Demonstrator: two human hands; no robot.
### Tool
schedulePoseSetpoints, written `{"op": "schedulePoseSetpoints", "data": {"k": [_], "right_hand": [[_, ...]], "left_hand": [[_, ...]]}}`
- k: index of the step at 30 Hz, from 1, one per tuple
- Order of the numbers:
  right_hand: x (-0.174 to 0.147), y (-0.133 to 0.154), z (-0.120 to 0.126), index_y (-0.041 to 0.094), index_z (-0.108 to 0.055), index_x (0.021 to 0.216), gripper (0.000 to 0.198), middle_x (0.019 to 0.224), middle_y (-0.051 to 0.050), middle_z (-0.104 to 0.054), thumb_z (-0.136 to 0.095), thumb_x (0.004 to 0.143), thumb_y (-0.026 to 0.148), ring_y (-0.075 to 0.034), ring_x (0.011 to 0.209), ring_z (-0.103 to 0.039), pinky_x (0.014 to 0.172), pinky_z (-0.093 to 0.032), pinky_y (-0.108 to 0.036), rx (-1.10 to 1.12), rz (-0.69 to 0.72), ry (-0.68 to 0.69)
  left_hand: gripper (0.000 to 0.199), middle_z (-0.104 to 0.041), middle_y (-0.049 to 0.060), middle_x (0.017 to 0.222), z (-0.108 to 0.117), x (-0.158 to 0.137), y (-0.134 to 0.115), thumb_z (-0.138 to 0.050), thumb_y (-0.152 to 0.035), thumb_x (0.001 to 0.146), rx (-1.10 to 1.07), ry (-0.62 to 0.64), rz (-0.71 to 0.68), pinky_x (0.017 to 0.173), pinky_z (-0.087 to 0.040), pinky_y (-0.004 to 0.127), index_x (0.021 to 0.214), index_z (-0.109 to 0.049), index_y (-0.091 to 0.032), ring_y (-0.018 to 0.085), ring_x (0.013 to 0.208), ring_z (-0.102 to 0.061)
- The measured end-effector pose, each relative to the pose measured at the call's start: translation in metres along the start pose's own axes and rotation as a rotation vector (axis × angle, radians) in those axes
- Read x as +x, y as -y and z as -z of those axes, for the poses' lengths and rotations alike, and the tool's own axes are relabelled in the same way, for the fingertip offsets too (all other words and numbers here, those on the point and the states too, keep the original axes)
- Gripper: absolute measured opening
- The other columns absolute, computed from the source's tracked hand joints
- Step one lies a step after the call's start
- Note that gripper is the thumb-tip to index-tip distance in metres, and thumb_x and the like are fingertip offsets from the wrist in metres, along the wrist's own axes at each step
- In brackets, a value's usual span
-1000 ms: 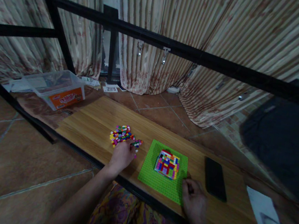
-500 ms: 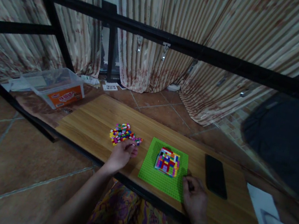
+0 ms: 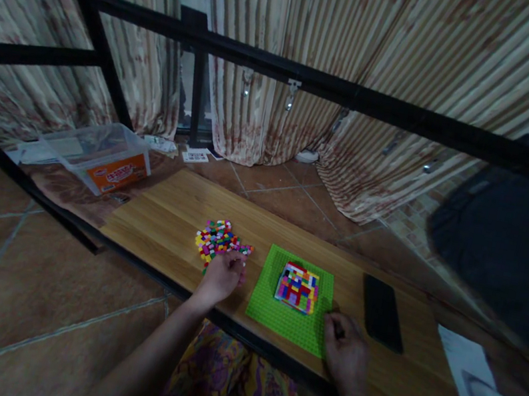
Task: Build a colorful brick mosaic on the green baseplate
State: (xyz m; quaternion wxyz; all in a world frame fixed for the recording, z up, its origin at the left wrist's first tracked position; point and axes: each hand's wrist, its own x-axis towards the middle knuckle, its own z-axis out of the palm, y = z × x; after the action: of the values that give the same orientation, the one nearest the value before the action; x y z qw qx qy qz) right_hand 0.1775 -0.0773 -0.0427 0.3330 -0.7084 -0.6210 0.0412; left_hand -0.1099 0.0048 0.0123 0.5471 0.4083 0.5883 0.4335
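Note:
My left hand (image 3: 222, 277) is over the near edge of a loose pile of small toy bricks (image 3: 218, 237) in many colours. Its fingers are curled together, and whatever they may hold is hidden. A green studded baseplate (image 3: 264, 299) lies on the tabletop to its right. On the plate stands a low square block built of coloured bricks (image 3: 297, 288), mostly red, white, blue and yellow. At the plate's right edge rests my right hand (image 3: 345, 352), fingers curled in and touching the plate; I cannot make out anything between them.
The wooden table (image 3: 154, 217) is long and narrow. A black phone-like slab (image 3: 382, 312) lies right of the plate, with white papers (image 3: 480, 389) beyond it. A clear plastic box with an orange label (image 3: 116, 173) sits at the left, and a black metal bar (image 3: 315, 78) crosses ahead.
My left hand has shifted slightly right, and its fingers have drawn closer together by the brick pile. My right hand keeps its place at the plate's edge.

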Motion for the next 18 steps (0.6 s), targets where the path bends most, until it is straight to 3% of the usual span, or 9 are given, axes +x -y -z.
{"op": "schedulePoseSetpoints", "data": {"k": [11,18], "right_hand": [[0.0,0.001,0.0,0.02,-0.062,0.082,0.032,0.082,-0.005,-0.062,-0.046,0.09,0.046,-0.018,0.07,-0.06,0.067,-0.045,-0.029,0.028,-0.011,0.006],[-0.001,-0.003,-0.002,0.021,-0.063,0.082,0.033,0.084,-0.007,-0.065,-0.044,0.091,0.047,-0.019,0.072,-0.061,0.067,-0.046,-0.029,0.034,0.022,0.006]], "left_hand": [[0.026,-0.058,-0.002,0.053,0.004,0.016,-0.001,-0.055,-0.016,0.082,0.103,-0.051,0.029,0.041,-0.042,0.02,0.102,-0.07,-0.013,0.01,0.042,-0.054],[0.023,-0.06,-0.002,0.053,0.006,0.022,0.011,-0.061,-0.015,0.078,0.056,-0.064,-0.005,0.042,-0.039,0.019,0.098,-0.072,-0.015,0.01,0.042,-0.055]]}}
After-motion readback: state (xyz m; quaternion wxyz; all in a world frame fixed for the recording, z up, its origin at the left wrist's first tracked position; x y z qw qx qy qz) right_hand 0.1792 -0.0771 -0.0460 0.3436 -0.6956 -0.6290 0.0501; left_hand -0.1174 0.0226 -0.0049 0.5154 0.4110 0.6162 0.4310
